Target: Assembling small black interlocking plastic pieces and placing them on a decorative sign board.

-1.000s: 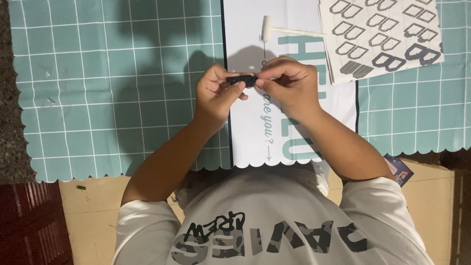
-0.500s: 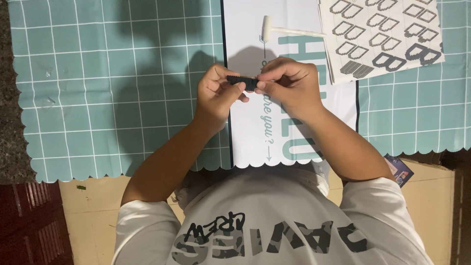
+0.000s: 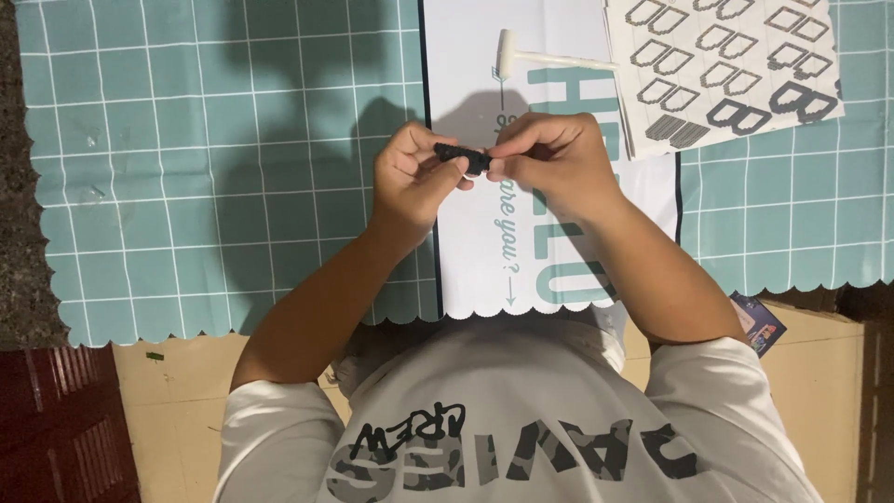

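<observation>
Both my hands pinch a small black piece (image 3: 463,156) above the white mat (image 3: 484,261), left grip (image 3: 414,177) and right grip (image 3: 549,158) closed on it; a slack pinch could drop it.

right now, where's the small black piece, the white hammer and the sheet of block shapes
small black piece (image 3: 463,156), head view, on its middle, between the two hands
white hammer (image 3: 549,59), head view, on its handle near the head
sheet of block shapes (image 3: 722,70), head view, on the sheet's middle

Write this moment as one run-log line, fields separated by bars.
left hand: pinches small black piece | right hand: pinches same piece | beyond: white hammer-shaped tool, printed sheet
</observation>
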